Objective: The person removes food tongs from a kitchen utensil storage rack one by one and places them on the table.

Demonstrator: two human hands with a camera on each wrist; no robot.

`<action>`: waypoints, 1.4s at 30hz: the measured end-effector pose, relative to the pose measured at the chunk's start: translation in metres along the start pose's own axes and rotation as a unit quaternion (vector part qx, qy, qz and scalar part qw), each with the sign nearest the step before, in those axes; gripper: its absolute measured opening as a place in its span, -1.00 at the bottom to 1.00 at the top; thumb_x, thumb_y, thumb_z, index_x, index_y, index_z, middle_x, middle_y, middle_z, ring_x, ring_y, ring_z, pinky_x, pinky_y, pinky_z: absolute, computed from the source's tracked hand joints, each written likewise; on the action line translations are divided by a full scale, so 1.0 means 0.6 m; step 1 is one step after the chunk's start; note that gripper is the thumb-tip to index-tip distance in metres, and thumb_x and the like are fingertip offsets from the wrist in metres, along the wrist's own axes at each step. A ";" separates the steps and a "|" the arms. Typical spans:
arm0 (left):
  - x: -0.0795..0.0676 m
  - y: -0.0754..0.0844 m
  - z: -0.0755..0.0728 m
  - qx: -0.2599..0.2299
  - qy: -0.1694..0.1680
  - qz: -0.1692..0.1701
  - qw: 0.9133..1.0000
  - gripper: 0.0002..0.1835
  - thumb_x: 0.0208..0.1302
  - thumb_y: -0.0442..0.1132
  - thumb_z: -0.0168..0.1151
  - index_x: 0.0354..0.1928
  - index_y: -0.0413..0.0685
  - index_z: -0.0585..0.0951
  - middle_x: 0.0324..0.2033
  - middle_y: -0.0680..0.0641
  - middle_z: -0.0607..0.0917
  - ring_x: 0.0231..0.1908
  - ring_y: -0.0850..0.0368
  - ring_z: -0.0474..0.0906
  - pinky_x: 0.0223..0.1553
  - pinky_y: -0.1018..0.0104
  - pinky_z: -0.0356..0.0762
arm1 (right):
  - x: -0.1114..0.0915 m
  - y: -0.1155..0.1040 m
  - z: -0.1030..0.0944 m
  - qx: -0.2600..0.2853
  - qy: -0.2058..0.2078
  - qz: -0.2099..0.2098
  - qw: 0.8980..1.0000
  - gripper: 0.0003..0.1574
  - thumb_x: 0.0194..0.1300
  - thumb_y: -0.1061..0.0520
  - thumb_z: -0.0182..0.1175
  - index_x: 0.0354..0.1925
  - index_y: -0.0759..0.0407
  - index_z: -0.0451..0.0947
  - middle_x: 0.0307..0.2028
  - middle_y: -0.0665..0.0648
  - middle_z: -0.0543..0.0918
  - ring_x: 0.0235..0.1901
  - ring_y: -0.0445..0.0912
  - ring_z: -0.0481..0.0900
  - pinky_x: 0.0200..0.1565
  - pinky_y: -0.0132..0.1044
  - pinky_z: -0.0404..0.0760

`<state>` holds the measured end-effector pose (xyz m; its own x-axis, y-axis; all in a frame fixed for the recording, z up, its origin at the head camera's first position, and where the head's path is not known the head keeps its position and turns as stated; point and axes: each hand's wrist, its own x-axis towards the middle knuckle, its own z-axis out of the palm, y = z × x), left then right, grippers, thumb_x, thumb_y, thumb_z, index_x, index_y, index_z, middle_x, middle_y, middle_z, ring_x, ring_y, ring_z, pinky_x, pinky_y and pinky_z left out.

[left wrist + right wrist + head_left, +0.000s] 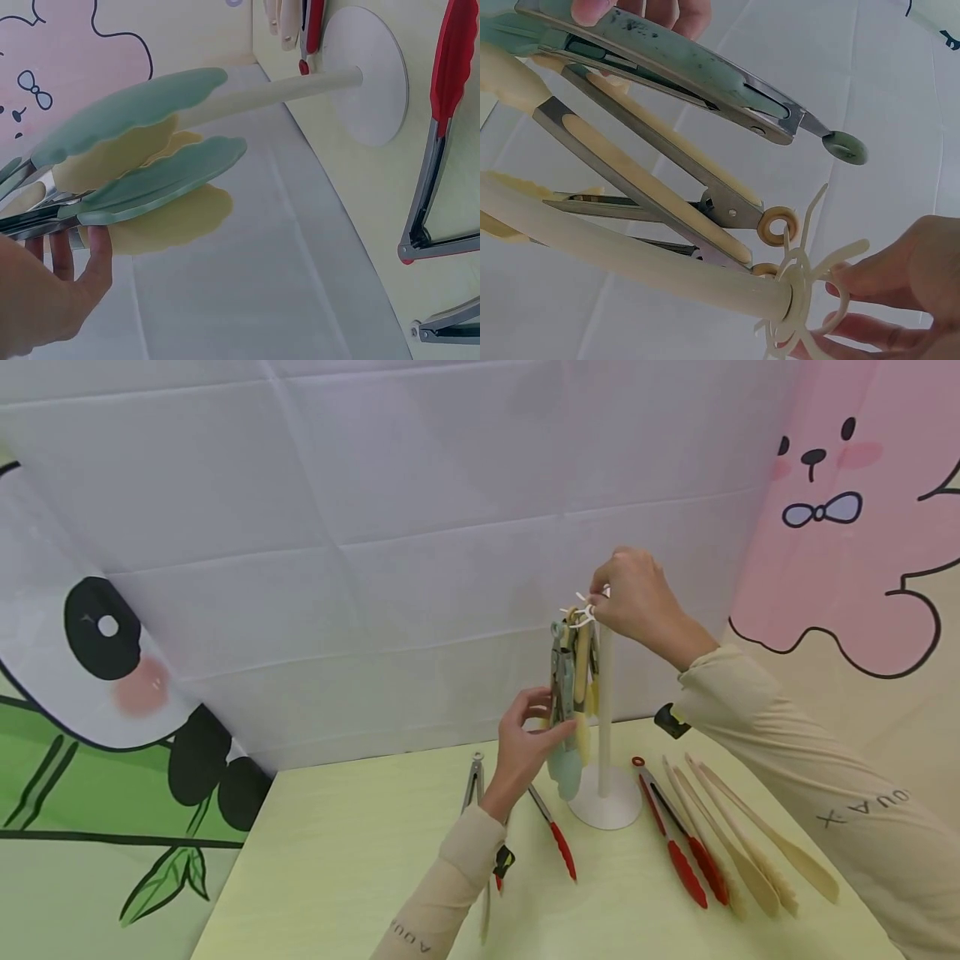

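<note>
Mint-green tongs (567, 685) are pinched between the thumb and fingers of the left hand (525, 743), right of centre in the head frame, with their scalloped heads pointing down. Just above and to the right, the right hand (637, 597) pinches a curved hook of the white hook ring (801, 300) between thumb and bent fingers. In the right wrist frame, the loop at the end of the green tongs sits apart from the hooks. Beside them, cream-handled tongs (656, 184) hang with their tan loops at the hooks, and a darker metal pair (622, 210) shows behind, toward the left edge. The white pole (604, 727) stands upright on a round base (606, 810) on the pale yellow bench (337, 860). To the left of the base, partly hidden by the left arm, lie red-tipped tongs (562, 852) and metal tongs (476, 777); to its right lie another red-headed pair (682, 860) and several beige utensils (750, 843). White cloth (450, 468) hangs behind, flanked by a panda drawing (45, 610) at left and a pink bear drawing (832, 577) at upper right.
</note>
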<state>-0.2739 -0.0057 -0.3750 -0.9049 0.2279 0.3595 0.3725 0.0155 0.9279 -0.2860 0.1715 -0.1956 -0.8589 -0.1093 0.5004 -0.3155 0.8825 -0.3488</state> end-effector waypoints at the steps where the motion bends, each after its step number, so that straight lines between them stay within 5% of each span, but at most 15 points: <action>1: -0.001 0.000 -0.001 -0.002 0.000 0.002 1.000 -0.53 0.05 -0.18 0.43 0.04 0.13 0.53 -0.11 0.10 0.59 -0.13 0.11 0.48 -0.19 0.21 0.56 | 0.000 0.000 0.000 0.000 -0.001 -0.001 1.000 -0.83 0.17 0.31 0.20 -0.35 0.40 0.69 -0.36 0.28 0.57 -0.26 0.12 0.42 -0.05 0.09 0.33; 12: -0.011 0.001 -0.007 -0.028 -0.001 0.016 0.999 -0.50 0.06 -0.27 0.42 0.08 0.02 0.51 -0.08 -0.02 0.57 -0.09 -0.02 0.49 -0.13 0.13 0.55 | -0.001 0.001 0.002 -0.003 0.000 -0.002 1.000 -0.83 0.18 0.31 0.20 -0.35 0.41 0.69 -0.36 0.28 0.57 -0.27 0.12 0.41 -0.08 0.08 0.32; 20: -0.042 0.062 -0.006 -0.039 0.002 0.026 0.999 -0.51 0.05 -0.44 0.37 0.07 -0.21 0.48 -0.09 -0.16 0.56 -0.10 -0.15 0.48 -0.18 0.29 0.57 | -0.007 0.003 -0.002 -0.003 0.001 -0.008 1.000 -0.83 0.18 0.31 0.18 -0.35 0.41 0.69 -0.36 0.28 0.56 -0.28 0.12 0.40 -0.12 0.05 0.35; 30: -0.061 0.079 -0.004 -0.032 0.012 0.021 0.999 -0.52 0.08 -0.39 0.37 0.08 -0.22 0.48 -0.08 -0.21 0.55 -0.08 -0.21 0.47 -0.09 -0.02 0.53 | -0.016 0.005 -0.008 0.000 0.001 -0.020 1.000 -0.83 0.18 0.32 0.18 -0.35 0.41 0.69 -0.37 0.28 0.56 -0.30 0.12 0.40 -0.12 0.05 0.36; 42: -0.076 0.078 -0.012 -0.006 0.046 0.029 0.999 -0.52 0.06 -0.36 0.40 0.07 -0.15 0.51 -0.09 -0.18 0.56 -0.14 -0.18 0.45 -0.20 0.10 0.55 | -0.028 0.010 -0.016 0.003 0.005 -0.040 0.999 -0.84 0.16 0.34 0.18 -0.37 0.41 0.69 -0.40 0.28 0.55 -0.31 0.12 0.41 -0.18 0.03 0.36</action>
<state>-0.2164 -0.0221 -0.3471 -0.8970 0.1382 0.4199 0.4230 -0.0072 0.9061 -0.2694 0.1830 -0.1988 -0.8271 -0.1739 0.5344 -0.3843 0.8689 -0.3120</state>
